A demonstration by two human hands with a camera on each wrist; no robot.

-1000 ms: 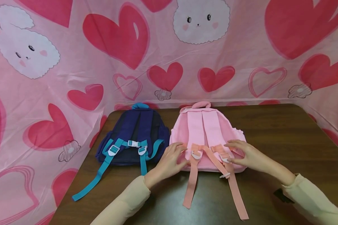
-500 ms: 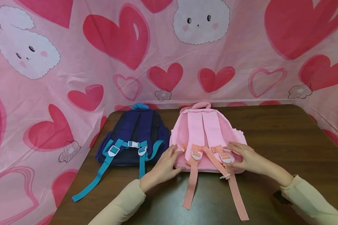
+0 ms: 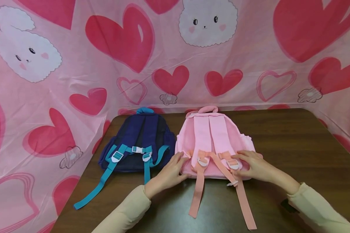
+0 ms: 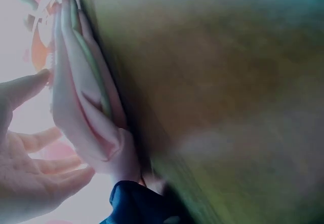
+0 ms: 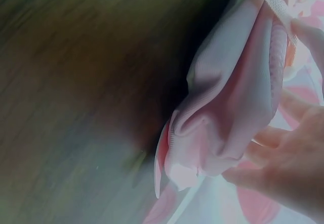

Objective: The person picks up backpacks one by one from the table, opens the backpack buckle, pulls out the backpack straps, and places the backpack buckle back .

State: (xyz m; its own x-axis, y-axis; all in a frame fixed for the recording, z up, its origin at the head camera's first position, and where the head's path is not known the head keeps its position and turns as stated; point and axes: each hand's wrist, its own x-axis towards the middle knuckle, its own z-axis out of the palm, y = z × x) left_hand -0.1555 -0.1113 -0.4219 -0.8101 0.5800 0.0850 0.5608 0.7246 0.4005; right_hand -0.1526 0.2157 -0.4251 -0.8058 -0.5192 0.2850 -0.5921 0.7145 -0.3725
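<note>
A pink backpack (image 3: 218, 129) lies on the table, its shoulder straps facing up and its peach webbing tails (image 3: 199, 194) trailing toward me. At its lower left corner, my left hand (image 3: 168, 173) touches the side with spread, lightly bent fingers. My right hand (image 3: 258, 165) rests on the lower right corner, fingers likewise spread. In the left wrist view the fingers of that hand (image 4: 30, 168) lie along the pink fabric (image 4: 76, 92). The right wrist view has my right hand (image 5: 288, 153) against the bag's creased side (image 5: 228, 97).
A navy backpack (image 3: 135, 129) with turquoise straps (image 3: 97, 186) lies close by on the left, near my left forearm. The brown wooden table (image 3: 297, 139) extends to the right. Behind it hangs a pink heart-print cloth (image 3: 245, 51).
My left hand has shifted slightly left and down, off the strap area to the bag's corner. My right hand has moved a little away from the buckle, lower on the right corner.
</note>
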